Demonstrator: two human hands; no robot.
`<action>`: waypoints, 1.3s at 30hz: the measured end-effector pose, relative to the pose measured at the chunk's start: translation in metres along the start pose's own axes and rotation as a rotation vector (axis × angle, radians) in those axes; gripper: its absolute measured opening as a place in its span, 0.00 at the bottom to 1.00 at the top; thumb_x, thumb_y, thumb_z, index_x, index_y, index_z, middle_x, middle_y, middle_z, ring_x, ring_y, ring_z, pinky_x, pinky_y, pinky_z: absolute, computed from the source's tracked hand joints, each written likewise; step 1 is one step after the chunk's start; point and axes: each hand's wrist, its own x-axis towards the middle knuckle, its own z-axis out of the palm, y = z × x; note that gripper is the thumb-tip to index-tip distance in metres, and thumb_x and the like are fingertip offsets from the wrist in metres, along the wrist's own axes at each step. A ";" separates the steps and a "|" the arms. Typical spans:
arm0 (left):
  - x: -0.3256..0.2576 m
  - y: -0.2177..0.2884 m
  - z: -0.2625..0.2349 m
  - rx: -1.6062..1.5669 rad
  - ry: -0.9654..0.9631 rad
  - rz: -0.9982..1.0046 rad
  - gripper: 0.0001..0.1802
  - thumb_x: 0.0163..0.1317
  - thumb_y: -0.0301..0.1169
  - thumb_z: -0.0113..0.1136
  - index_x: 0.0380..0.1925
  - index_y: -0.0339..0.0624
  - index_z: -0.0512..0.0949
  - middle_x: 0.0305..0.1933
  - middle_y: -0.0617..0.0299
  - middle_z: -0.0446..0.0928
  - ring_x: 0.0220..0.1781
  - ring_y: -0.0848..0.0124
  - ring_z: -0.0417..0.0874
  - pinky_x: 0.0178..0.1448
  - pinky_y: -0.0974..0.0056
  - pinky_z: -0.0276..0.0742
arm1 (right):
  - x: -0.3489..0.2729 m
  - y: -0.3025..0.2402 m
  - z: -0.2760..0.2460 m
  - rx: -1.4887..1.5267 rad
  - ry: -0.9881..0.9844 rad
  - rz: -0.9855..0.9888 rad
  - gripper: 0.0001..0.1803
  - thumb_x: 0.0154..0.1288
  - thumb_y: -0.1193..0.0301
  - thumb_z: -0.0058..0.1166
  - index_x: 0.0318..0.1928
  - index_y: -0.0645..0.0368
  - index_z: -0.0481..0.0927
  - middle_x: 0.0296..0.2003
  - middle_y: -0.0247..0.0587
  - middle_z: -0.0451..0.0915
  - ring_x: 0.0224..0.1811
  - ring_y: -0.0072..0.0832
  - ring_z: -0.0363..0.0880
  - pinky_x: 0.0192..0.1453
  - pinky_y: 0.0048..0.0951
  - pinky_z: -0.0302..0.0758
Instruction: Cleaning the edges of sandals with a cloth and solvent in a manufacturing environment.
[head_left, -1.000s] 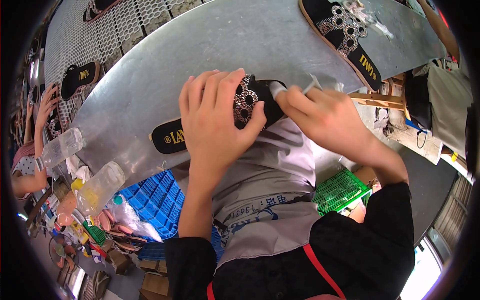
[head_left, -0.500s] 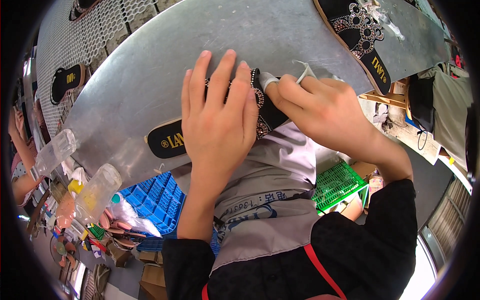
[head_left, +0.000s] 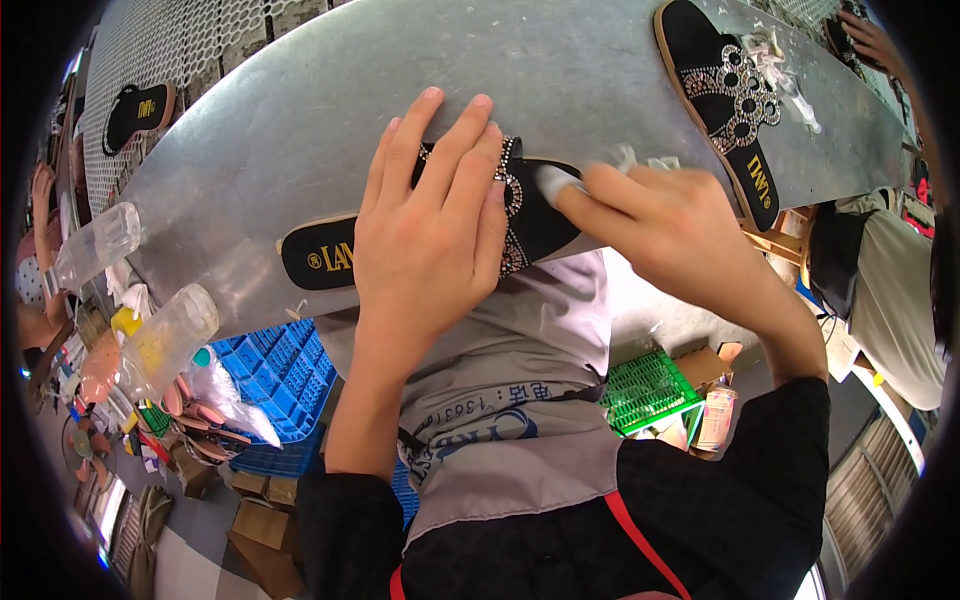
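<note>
A black slide sandal (head_left: 548,205) with a rhinestone-studded strap lies on the metal tabletop in front of me. My left hand (head_left: 430,225) rests flat across the strap and the footbed, its fingers stretched out. The middle of the sandal is hidden beneath it. My right hand (head_left: 655,215) is closed around a white cloth (head_left: 556,182). One covered fingertip touches the black insole at the sandal's right end, just beyond the strap. The right fingers are partly blurred by motion.
A second studded sandal (head_left: 725,110) lies at the far right, beside a clear plastic syringe (head_left: 797,105). Two clear plastic bottles stand at the left edge, the nearer one (head_left: 165,340) holding yellow. Below are blue crates (head_left: 275,375) and a green crate (head_left: 650,393). Another sandal (head_left: 140,115) sits far left.
My right hand and the cloth have moved from beside the strap toward the sandal's right end. My left hand remains flat on the sandal. The whole view has shifted slightly.
</note>
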 end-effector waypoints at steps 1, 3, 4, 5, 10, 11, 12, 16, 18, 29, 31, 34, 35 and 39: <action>0.001 0.000 0.001 -0.016 -0.006 0.006 0.18 0.69 0.31 0.59 0.56 0.38 0.83 0.69 0.55 0.79 0.76 0.48 0.72 0.77 0.44 0.69 | 0.009 0.003 0.003 -0.002 0.001 -0.001 0.17 0.55 0.70 0.63 0.48 0.52 0.82 0.35 0.29 0.72 0.29 0.22 0.83 0.23 0.28 0.76; 0.000 -0.001 0.001 -0.019 0.004 -0.008 0.18 0.68 0.31 0.59 0.56 0.38 0.83 0.68 0.55 0.79 0.76 0.48 0.72 0.76 0.45 0.70 | 0.022 0.008 0.012 0.074 0.087 -0.041 0.18 0.56 0.69 0.63 0.49 0.52 0.82 0.35 0.29 0.72 0.29 0.23 0.83 0.24 0.28 0.76; 0.000 -0.002 0.001 -0.027 0.015 -0.018 0.18 0.68 0.30 0.59 0.56 0.38 0.83 0.68 0.55 0.79 0.76 0.48 0.72 0.75 0.47 0.71 | 0.017 0.006 0.007 0.017 0.035 -0.030 0.17 0.58 0.69 0.63 0.49 0.51 0.82 0.35 0.30 0.73 0.31 0.24 0.84 0.25 0.29 0.77; 0.000 -0.001 0.000 -0.020 0.014 -0.026 0.18 0.68 0.30 0.59 0.56 0.38 0.83 0.68 0.55 0.79 0.76 0.48 0.72 0.75 0.47 0.71 | 0.010 0.007 0.003 0.023 0.037 -0.038 0.17 0.58 0.69 0.63 0.49 0.51 0.82 0.35 0.30 0.73 0.31 0.24 0.84 0.25 0.29 0.77; 0.004 0.005 0.002 -0.049 0.008 0.007 0.19 0.67 0.29 0.60 0.57 0.39 0.83 0.67 0.53 0.80 0.75 0.47 0.73 0.73 0.49 0.74 | 0.013 0.006 0.007 0.061 0.049 -0.013 0.17 0.60 0.70 0.61 0.50 0.52 0.81 0.36 0.30 0.74 0.31 0.26 0.85 0.26 0.30 0.78; 0.003 0.004 0.002 -0.046 0.003 0.004 0.19 0.67 0.29 0.60 0.57 0.39 0.83 0.67 0.53 0.80 0.75 0.47 0.73 0.73 0.49 0.74 | 0.012 0.006 0.007 0.067 0.050 -0.014 0.17 0.60 0.70 0.61 0.50 0.52 0.81 0.36 0.30 0.74 0.31 0.26 0.85 0.26 0.30 0.78; 0.003 0.002 0.002 -0.029 0.010 0.010 0.20 0.67 0.29 0.60 0.58 0.39 0.82 0.67 0.53 0.80 0.75 0.47 0.73 0.73 0.49 0.75 | 0.011 0.007 0.003 0.073 0.028 -0.012 0.17 0.60 0.70 0.60 0.51 0.53 0.81 0.37 0.31 0.74 0.32 0.26 0.86 0.27 0.30 0.79; 0.001 0.005 0.001 -0.007 0.003 0.002 0.19 0.68 0.29 0.60 0.57 0.39 0.83 0.66 0.52 0.79 0.74 0.47 0.74 0.72 0.49 0.75 | 0.000 0.007 -0.004 0.053 -0.032 0.000 0.18 0.60 0.70 0.60 0.52 0.53 0.81 0.37 0.31 0.74 0.33 0.26 0.86 0.29 0.30 0.79; 0.003 0.003 0.004 -0.007 0.012 0.018 0.19 0.68 0.29 0.60 0.57 0.38 0.83 0.66 0.52 0.79 0.74 0.47 0.74 0.72 0.49 0.75 | 0.006 0.003 0.002 0.085 -0.010 -0.018 0.18 0.61 0.70 0.60 0.52 0.52 0.81 0.37 0.30 0.74 0.30 0.26 0.85 0.29 0.29 0.79; 0.000 0.000 0.010 0.031 0.058 0.045 0.20 0.64 0.30 0.62 0.57 0.41 0.82 0.67 0.54 0.78 0.73 0.48 0.74 0.72 0.49 0.76 | -0.007 -0.004 0.002 -0.040 0.031 0.040 0.20 0.58 0.71 0.59 0.53 0.53 0.81 0.37 0.30 0.73 0.32 0.21 0.84 0.26 0.27 0.77; -0.004 0.003 0.007 0.044 0.048 0.033 0.20 0.63 0.30 0.62 0.56 0.41 0.82 0.67 0.54 0.78 0.73 0.48 0.74 0.72 0.49 0.76 | -0.022 -0.006 -0.003 -0.054 -0.064 0.070 0.21 0.58 0.71 0.59 0.54 0.53 0.81 0.37 0.30 0.73 0.31 0.22 0.84 0.26 0.27 0.77; 0.007 0.003 0.012 0.023 0.069 0.064 0.20 0.62 0.29 0.63 0.55 0.42 0.82 0.66 0.55 0.78 0.73 0.48 0.74 0.72 0.49 0.76 | -0.004 -0.006 0.005 -0.027 0.062 0.063 0.22 0.58 0.71 0.60 0.56 0.52 0.81 0.36 0.30 0.73 0.29 0.22 0.83 0.25 0.27 0.77; 0.005 0.001 0.012 0.020 0.077 0.058 0.19 0.62 0.29 0.63 0.55 0.42 0.82 0.66 0.54 0.78 0.73 0.49 0.74 0.72 0.49 0.76 | -0.005 -0.009 0.004 -0.024 0.063 0.056 0.22 0.58 0.71 0.60 0.56 0.52 0.81 0.36 0.30 0.73 0.29 0.22 0.83 0.25 0.27 0.77; -0.001 0.001 0.011 0.026 0.093 0.048 0.19 0.62 0.30 0.63 0.54 0.43 0.82 0.65 0.54 0.79 0.73 0.49 0.74 0.72 0.50 0.76 | -0.016 -0.016 -0.001 -0.058 -0.074 0.108 0.22 0.59 0.73 0.60 0.57 0.52 0.81 0.37 0.31 0.73 0.30 0.24 0.85 0.26 0.28 0.77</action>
